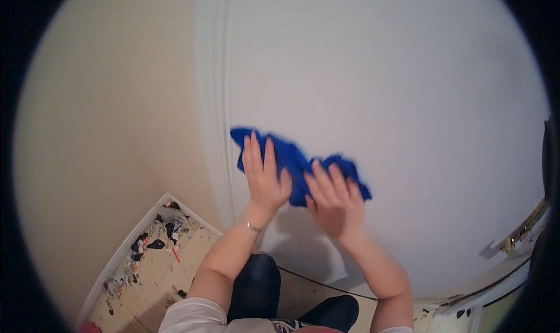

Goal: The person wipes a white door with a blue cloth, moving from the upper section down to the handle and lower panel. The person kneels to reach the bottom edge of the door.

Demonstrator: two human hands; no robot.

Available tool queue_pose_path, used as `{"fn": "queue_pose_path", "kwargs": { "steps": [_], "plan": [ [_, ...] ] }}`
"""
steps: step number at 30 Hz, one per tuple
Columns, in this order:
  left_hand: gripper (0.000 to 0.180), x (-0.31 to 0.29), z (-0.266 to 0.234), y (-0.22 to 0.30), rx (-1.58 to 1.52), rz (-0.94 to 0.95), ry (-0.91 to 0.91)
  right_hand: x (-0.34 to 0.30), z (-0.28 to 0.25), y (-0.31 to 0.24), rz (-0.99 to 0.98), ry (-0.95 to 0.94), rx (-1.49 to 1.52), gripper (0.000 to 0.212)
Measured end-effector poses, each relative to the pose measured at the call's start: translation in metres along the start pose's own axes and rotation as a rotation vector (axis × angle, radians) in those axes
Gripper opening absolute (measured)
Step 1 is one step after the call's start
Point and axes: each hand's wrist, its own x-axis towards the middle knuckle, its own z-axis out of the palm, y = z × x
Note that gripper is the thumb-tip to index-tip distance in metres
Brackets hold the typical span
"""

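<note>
Left hand (263, 172): flat, fingers extended and close together, palm pressed on the left part of a blue cloth (297, 164); a thin bracelet (251, 225) circles the wrist.

Right hand (332, 202): flat, fingers slightly spread, pressed on the right part of the same cloth, just beside the left hand at its 4 o'clock. Neither hand pinches; both press the cloth against the panel behind it.

Blue cloth: crumpled, near the centre of the view, stretched from 10 o'clock of the left hand to 2 o'clock of the right hand, lying against a white door (396, 100).

White door: broad pale panel filling the centre and right; moulded frame edge (213, 100) runs top to bottom at 9 o'clock of the cloth.

Cream wall (111, 117): beyond the frame, at 9 o'clock.

Floor (151, 269): at 7 o'clock, pale tiles littered with small dark and red debris (149, 242), bordered by a white skirting board (125, 248).

Person's dark trouser legs (256, 286) and white sleeves (189, 315): at 6 o'clock, lower edge.
</note>
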Motion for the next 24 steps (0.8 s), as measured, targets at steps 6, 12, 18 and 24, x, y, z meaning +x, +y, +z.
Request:
{"fn": "queue_pose_path", "kwargs": {
  "steps": [6,12,18,24],
  "plan": [
    [0.052,0.135,-0.021,-0.005,0.132,0.134,0.119,0.143,-0.046,0.032,0.028,0.28,0.117,0.051],
    [0.048,0.2,-0.03,-0.024,0.141,0.124,0.233,0.238,-0.059,0.043,-0.068,0.465,-0.026,0.049],
    [0.048,0.092,-0.025,-0.043,0.091,-0.186,0.076,0.214,-0.026,-0.001,-0.438,0.202,0.26,0.053],
    [0.061,-0.035,-0.025,-0.057,0.05,-0.486,0.068,0.161,0.014,-0.059,-0.623,-0.022,0.396,0.05]
  ]
}}
